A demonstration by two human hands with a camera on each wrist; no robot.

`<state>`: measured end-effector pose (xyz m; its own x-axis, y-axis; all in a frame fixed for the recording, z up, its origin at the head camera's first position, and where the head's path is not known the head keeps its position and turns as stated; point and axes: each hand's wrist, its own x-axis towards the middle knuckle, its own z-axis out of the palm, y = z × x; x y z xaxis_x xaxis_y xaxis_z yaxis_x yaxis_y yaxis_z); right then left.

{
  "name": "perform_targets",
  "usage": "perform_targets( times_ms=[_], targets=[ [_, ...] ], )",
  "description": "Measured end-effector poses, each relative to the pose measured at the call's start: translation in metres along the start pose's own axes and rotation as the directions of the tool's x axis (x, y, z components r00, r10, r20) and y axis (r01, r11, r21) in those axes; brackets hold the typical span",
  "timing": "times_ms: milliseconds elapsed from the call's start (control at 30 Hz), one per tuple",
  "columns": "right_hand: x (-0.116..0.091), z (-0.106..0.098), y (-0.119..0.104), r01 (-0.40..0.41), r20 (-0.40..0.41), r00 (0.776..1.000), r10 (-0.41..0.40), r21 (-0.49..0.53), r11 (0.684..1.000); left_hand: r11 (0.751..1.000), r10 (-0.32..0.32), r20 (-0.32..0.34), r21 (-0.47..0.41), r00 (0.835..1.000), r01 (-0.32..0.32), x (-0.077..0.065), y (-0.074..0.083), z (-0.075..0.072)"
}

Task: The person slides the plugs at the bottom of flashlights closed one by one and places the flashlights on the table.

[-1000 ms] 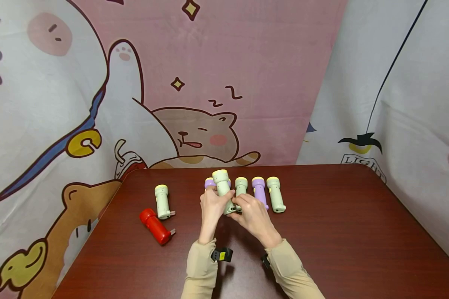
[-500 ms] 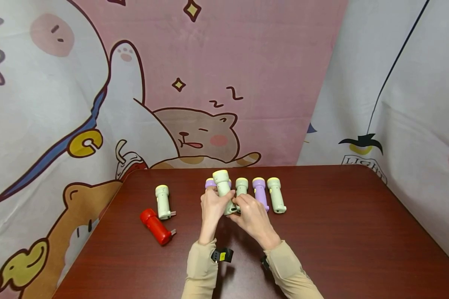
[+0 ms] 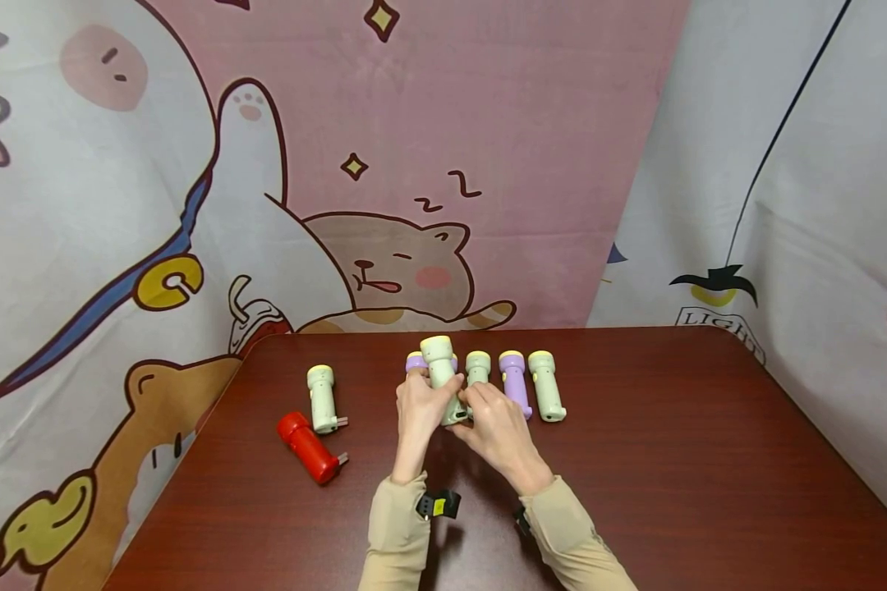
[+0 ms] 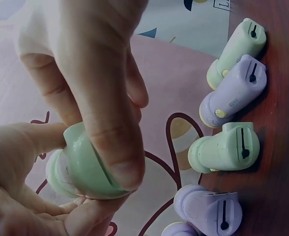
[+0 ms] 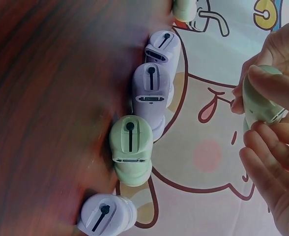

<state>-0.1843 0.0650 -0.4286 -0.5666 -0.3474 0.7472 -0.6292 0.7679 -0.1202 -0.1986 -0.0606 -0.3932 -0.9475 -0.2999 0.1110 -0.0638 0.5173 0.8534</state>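
Note:
A pale green flashlight [image 3: 438,359] with a yellow-rimmed head is held up off the table, head pointing away and tail toward me. My left hand [image 3: 418,406] grips its body from the left. At the tail end, my right hand [image 3: 498,420] pinches the flashlight from the right. In the left wrist view, a thumb [image 4: 116,132] lies across the tail and hides most of the slot there. The right wrist view shows the same green flashlight [image 5: 260,96] between the fingers of both hands.
Behind the hands stands a row: a purple flashlight [image 3: 415,361], partly hidden, a green flashlight [image 3: 478,366], another purple flashlight [image 3: 513,382] and a green flashlight [image 3: 547,386]. At left on the brown table [image 3: 673,460] lie a green flashlight [image 3: 322,400] and a red flashlight [image 3: 309,448], both with prongs out.

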Motion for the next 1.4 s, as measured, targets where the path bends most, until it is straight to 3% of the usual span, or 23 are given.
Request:
perform_targets(
  times_ms=[667,900,1000,1100,1200,1300,1400],
  targets=[
    [0.000,-0.001,0.012,0.008,0.112,0.994,-0.007,-0.004,1.000,0.999,0.033,-0.019,-0.010,0.999,-0.034,0.005,-0.003,-0.003],
    [0.002,-0.012,0.037,-0.053,0.142,0.988,0.054,-0.012,0.999,1.000,0.007,-0.015,-0.027,1.000,-0.008,0.007,-0.005,-0.004],
    [0.002,-0.019,0.048,-0.125,0.123,0.984,0.129,-0.040,0.991,0.999,-0.002,-0.023,-0.034,1.000,0.001,0.007,-0.006,-0.005],
    [0.000,-0.023,0.060,-0.269,0.134,0.952,0.277,-0.076,0.960,0.999,-0.011,-0.029,-0.036,1.000,0.010,0.008,-0.007,-0.006],
    [-0.006,-0.024,0.071,-0.428,0.181,0.879,0.442,-0.113,0.897,0.999,-0.014,-0.025,-0.036,1.000,0.013,0.008,-0.008,-0.006],
    [-0.011,-0.023,0.079,-0.533,0.230,0.803,0.550,-0.136,0.835,0.999,-0.014,-0.022,-0.040,1.000,0.013,0.008,-0.009,-0.007],
    [-0.016,-0.022,0.084,-0.579,0.260,0.759,0.597,-0.150,0.802,0.999,-0.021,-0.018,-0.040,1.000,0.020,0.008,-0.008,-0.008]
  ],
)
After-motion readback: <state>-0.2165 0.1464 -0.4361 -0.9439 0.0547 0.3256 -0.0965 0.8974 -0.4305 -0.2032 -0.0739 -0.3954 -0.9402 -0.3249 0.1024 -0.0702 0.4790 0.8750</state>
